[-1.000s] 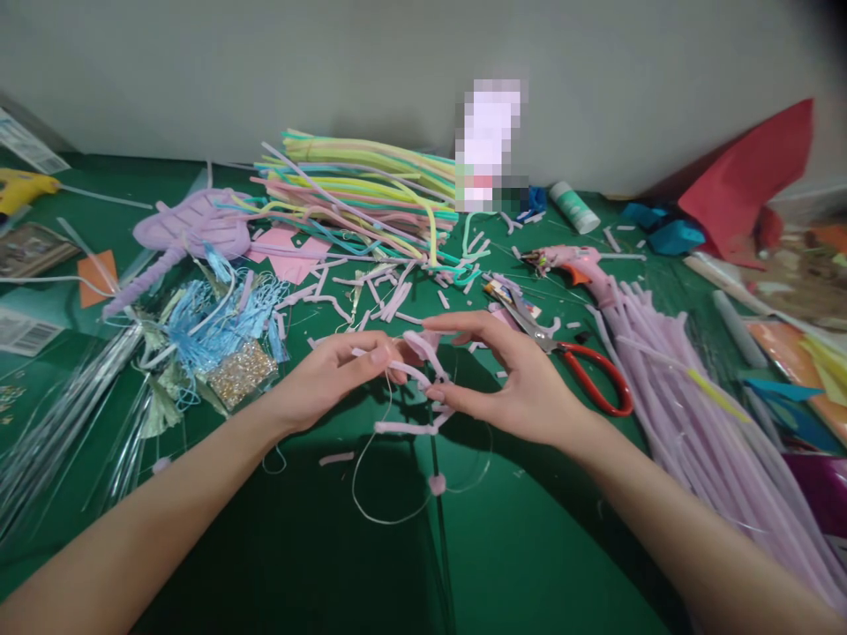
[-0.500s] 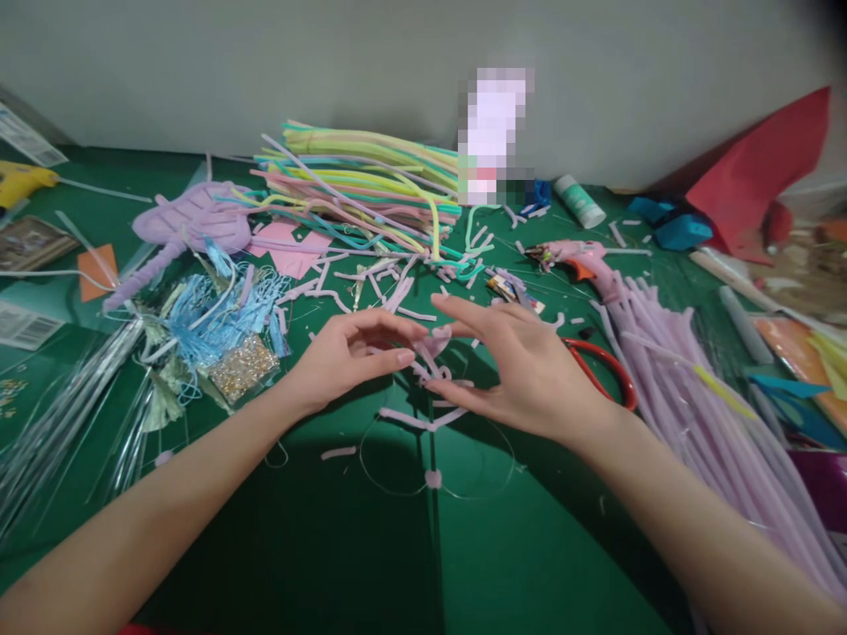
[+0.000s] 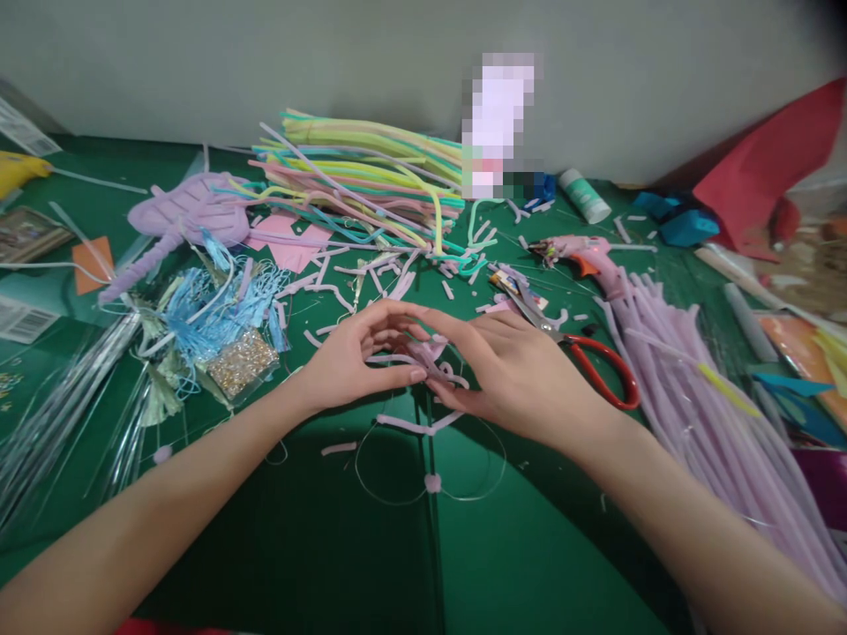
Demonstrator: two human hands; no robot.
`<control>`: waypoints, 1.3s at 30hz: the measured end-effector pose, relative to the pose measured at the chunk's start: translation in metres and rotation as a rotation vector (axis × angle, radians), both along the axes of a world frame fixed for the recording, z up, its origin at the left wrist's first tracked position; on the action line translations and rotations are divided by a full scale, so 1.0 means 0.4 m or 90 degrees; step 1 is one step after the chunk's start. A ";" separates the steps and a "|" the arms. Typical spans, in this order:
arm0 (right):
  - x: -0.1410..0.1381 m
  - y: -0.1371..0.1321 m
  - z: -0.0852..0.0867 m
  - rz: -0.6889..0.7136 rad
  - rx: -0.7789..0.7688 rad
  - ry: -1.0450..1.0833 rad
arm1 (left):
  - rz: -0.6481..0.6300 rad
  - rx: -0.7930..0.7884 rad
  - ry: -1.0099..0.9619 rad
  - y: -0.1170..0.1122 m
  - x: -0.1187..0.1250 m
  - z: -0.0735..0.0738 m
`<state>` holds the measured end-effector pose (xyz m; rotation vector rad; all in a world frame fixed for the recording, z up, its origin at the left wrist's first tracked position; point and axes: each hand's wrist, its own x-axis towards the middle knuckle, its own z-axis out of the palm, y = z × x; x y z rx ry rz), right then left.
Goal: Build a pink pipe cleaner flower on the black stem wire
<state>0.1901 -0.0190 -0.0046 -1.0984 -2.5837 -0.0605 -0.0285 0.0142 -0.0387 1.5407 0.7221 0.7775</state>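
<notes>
My left hand point(image 3: 354, 357) is curled, its thumb and fingertips closed on a bent lilac pipe cleaner point(image 3: 433, 355). From the other side my right hand point(image 3: 513, 362) pinches the same piece; its forefinger lies against the left fingertips. Parts of the pipe cleaner are hidden behind the fingers. Just below the hands, a V-shaped lilac strip point(image 3: 403, 424) lies on the green table. Under it are thin clear loops point(image 3: 357, 476), joined at a small lilac knot point(image 3: 432, 482).
Red-handled scissors point(image 3: 605, 375) lie right of my right hand, near a pink glue gun point(image 3: 586, 251) and a lilac pipe-cleaner bundle point(image 3: 688, 379). Blue tassels point(image 3: 212, 309) and a glitter packet point(image 3: 242, 366) are at left. Coloured pipe cleaners point(image 3: 363, 176) are heaped behind.
My hands have drawn closer, and the right forefinger has come down to the left fingertips. The pipe cleaner has turned to lie flatter. More of the scissors shows.
</notes>
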 end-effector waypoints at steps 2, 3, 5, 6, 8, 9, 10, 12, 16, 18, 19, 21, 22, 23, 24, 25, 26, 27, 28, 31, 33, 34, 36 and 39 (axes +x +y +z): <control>-0.001 -0.006 0.008 -0.015 -0.052 0.030 | -0.002 0.042 0.012 -0.001 -0.001 -0.007; -0.002 -0.009 0.011 -0.022 -0.065 0.034 | 0.001 0.064 0.024 -0.003 0.001 -0.007; -0.003 -0.011 0.011 -0.036 -0.064 0.024 | 0.011 0.118 0.069 -0.010 0.006 0.003; -0.004 -0.011 0.009 -0.041 -0.057 0.019 | 0.019 0.153 0.100 -0.015 0.009 0.011; -0.007 -0.010 0.003 -0.042 -0.047 0.014 | 0.042 0.232 0.171 -0.025 0.016 0.029; -0.009 -0.009 0.000 -0.040 -0.041 0.015 | 0.053 0.267 0.198 -0.030 0.020 0.036; -0.011 -0.009 -0.003 -0.038 -0.036 0.018 | 0.065 0.293 0.216 -0.034 0.022 0.043; -0.014 -0.011 -0.004 -0.041 -0.035 0.030 | 0.083 0.319 0.233 -0.040 0.024 0.049; -0.007 -0.013 0.011 -0.070 -0.154 0.111 | 0.089 0.312 0.236 -0.037 0.020 0.044; 0.013 -0.005 0.016 -0.083 -0.296 0.193 | 0.079 0.289 0.224 -0.031 0.017 0.039; 0.026 0.002 0.016 -0.093 -0.366 0.241 | 0.071 0.273 0.221 -0.027 0.015 0.037; 0.055 0.020 0.006 -0.116 -0.444 0.314 | 0.054 0.246 0.236 -0.020 0.009 0.035; 0.068 0.028 -0.001 -0.141 -0.425 0.319 | 0.046 0.245 0.257 -0.018 0.005 0.034; 0.077 0.035 -0.010 -0.145 -0.395 0.298 | 0.040 0.257 0.282 -0.016 0.000 0.035; 0.082 0.039 -0.019 -0.134 -0.358 0.278 | 0.038 0.280 0.309 -0.014 -0.005 0.036; 0.083 0.041 -0.028 -0.117 -0.317 0.256 | 0.038 0.310 0.334 -0.013 -0.011 0.038; 0.080 0.040 -0.035 -0.096 -0.281 0.240 | 0.039 0.346 0.355 -0.013 -0.016 0.040; 0.073 0.037 -0.041 -0.077 -0.250 0.233 | 0.039 0.380 0.372 -0.014 -0.021 0.042; 0.063 0.033 -0.046 -0.064 -0.222 0.231 | 0.039 0.410 0.385 -0.014 -0.026 0.043; 0.029 0.022 -0.057 -0.048 -0.172 0.225 | 0.042 0.468 0.407 -0.016 -0.030 0.041; 0.011 0.018 -0.063 -0.035 -0.161 0.228 | 0.043 0.484 0.409 -0.016 -0.027 0.034; 0.006 0.017 -0.065 -0.027 -0.158 0.231 | 0.040 0.491 0.408 -0.016 -0.024 0.030; 0.001 0.017 -0.068 -0.012 -0.155 0.237 | 0.034 0.508 0.403 -0.017 -0.021 0.024; 0.001 0.016 -0.068 0.001 -0.145 0.242 | 0.021 0.541 0.384 -0.019 -0.020 0.019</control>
